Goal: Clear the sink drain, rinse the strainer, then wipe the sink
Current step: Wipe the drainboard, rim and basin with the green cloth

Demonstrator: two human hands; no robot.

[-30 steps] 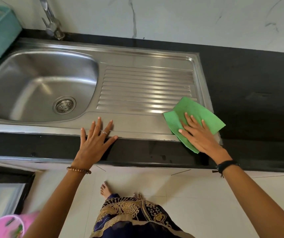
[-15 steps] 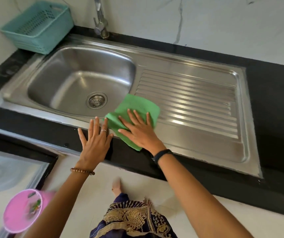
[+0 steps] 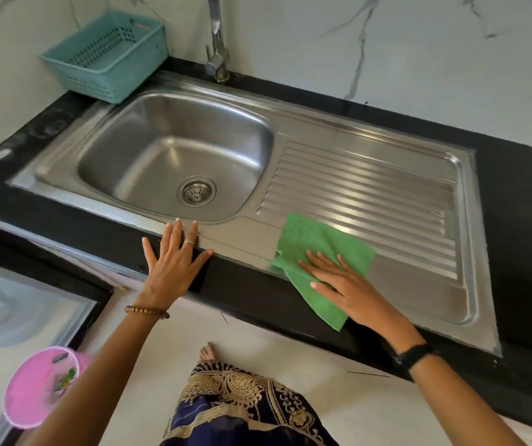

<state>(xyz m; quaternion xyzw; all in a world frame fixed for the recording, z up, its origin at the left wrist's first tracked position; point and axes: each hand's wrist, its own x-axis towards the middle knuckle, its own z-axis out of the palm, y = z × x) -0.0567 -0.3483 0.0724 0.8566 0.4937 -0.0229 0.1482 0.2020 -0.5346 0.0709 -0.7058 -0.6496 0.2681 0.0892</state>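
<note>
While half a second ago pressed just beside the left hand (image 3: 174,265), now swept well off to its right along the front rim of the sink (image 3: 242,239): green cloth (image 3: 319,249), pinned flat under the splayed right hand (image 3: 345,291). Left palm spread wide, empty, bracing. Strainer (image 3: 196,191) seated beyond the left fingertips; wiping apparently mid-pass.

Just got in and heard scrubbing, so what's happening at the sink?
A person is wiping the steel sink. Their right hand presses a green cloth flat on the front edge of the ribbed draining side. Their left hand rests open on the counter edge in front of the basin. The strainer sits in the drain, and the basin looks empty.
</note>
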